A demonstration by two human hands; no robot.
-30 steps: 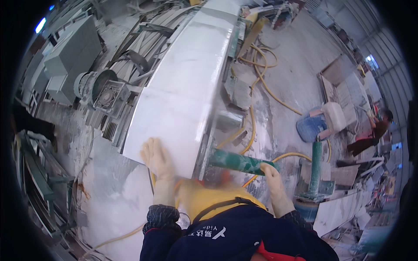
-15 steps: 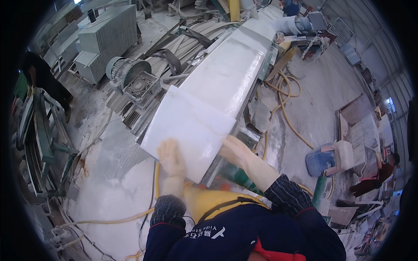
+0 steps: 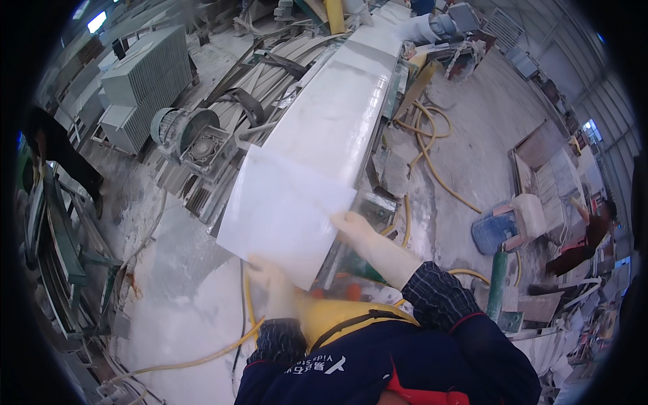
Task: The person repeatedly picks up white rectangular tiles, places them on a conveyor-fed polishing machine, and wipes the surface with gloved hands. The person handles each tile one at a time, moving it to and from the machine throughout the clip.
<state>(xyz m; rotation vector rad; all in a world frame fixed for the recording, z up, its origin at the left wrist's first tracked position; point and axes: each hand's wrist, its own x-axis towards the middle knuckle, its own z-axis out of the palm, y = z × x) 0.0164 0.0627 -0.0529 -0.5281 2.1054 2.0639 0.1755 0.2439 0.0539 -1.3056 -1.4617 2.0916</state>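
Note:
A flat white slab (image 3: 287, 212), apparently stone, lies over the near end of a long wet white conveyor belt (image 3: 331, 101). My left hand (image 3: 264, 273), slightly blurred, grips the slab's near edge, with part of the fingers hidden beneath it. At the slab's right edge my right hand (image 3: 352, 228) is closed, thumb and fingers pinching the rim. Both hands look gloved or powdered pale. A yellow apron (image 3: 337, 314) shows just behind the slab at my waist.
A motor (image 3: 185, 131) sits left of the belt beside piled strips. Yellow hoses (image 3: 432, 162) curl over the floor on the right, near a blue barrel (image 3: 493, 233). Stacked slabs (image 3: 148, 84) stand far left. One person (image 3: 64, 158) is at left, another (image 3: 594, 239) at right.
My left hand has gone from lying flat on the slab to gripping its near edge. The right hand stays at the right edge, its fingers more over the rim. The whole view has shifted slightly.

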